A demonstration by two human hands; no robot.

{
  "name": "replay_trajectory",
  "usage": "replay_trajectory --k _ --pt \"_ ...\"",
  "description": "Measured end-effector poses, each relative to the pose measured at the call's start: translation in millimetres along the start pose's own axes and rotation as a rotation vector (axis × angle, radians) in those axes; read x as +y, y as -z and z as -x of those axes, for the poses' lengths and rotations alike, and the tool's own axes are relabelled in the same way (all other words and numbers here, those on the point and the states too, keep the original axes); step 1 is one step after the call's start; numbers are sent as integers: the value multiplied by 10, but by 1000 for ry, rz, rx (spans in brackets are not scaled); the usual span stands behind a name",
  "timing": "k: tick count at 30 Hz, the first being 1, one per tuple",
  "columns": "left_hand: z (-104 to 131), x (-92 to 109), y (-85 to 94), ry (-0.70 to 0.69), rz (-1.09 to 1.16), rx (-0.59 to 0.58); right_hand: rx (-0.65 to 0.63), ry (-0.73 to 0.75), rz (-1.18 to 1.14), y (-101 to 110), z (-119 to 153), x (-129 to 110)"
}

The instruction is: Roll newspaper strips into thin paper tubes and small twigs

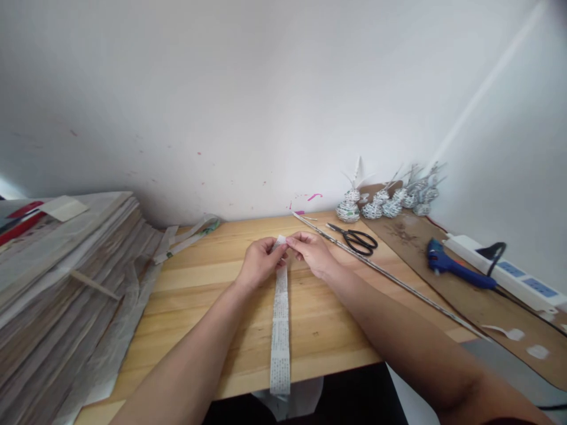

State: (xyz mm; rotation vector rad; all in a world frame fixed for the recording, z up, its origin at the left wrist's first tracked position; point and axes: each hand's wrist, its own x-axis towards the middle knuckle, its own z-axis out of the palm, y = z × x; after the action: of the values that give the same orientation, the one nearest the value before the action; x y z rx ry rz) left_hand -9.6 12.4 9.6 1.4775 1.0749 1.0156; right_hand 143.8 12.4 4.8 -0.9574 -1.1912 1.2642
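Note:
A long strip of printed newspaper (280,321) runs from my fingers toward me and hangs at the table's front edge. My left hand (262,260) pinches its far end between thumb and fingers. Close beside it, my right hand (309,251) pinches the corner of the same end. Both hands are just above the wooden table (190,313). To the right of my hands lie a thin rolled paper stick (390,274) and black-handled scissors (358,241).
A tall newspaper stack (75,283) fills the left side, with loose paper strips (190,239) behind it. At the right are woven paper gourd shapes (348,208), a blue glue gun (460,268), a white power strip (509,271) and a brown board (407,248). A wall rises behind.

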Motion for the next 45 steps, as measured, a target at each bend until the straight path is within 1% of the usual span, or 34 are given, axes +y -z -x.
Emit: replay_trajectory --k 3,7,13,19,22,24,26,28,30,32,34,36,41,43,44,45 --pt "11 1 -16 -18 -27 -14 30 8 12 -24 14 -22" --pt "38 29 -31 -37 -61 -30 28 35 -20 -62 33 -55" --pt "58 50 -29 -68 -53 -56 27 52 -57 -69 31 -49" --pt "52 57 -28 -59 -74 -51 59 23 -17 -70 41 -17" --pt "48 59 -26 -54 -80 -26 64 6 -8 -77 39 -5" --pt "56 100 -7 -23 -10 -37 49 -13 -14 -74 38 -12" --pt "75 184 36 34 177 -87 27 -27 -25 -70 46 -39" --pt "95 291 103 76 399 -138 -53 -17 -41 -73 71 -82" --pt "103 378 180 81 514 -135 -229 -25 -71 -90 112 -127" --pt "85 413 249 93 557 -76 -403 -79 -125 -115 162 -157" --pt "47 397 298 119 601 -11 -505 -160 -167 -135 207 -166" --pt "4 358 323 138 654 28 -598 -248 -170 -133 237 -157" --pt "-30 314 316 200 691 18 -906 -480 -83 -60 253 -154" --pt "-23 316 305 222 675 -1 -978 -533 20 -39 249 -182" --pt "-20 315 301 230 667 -8 -978 -536 96 -34 244 -196" --pt "-19 311 298 235 658 -13 -946 -517 174 -32 236 -207"
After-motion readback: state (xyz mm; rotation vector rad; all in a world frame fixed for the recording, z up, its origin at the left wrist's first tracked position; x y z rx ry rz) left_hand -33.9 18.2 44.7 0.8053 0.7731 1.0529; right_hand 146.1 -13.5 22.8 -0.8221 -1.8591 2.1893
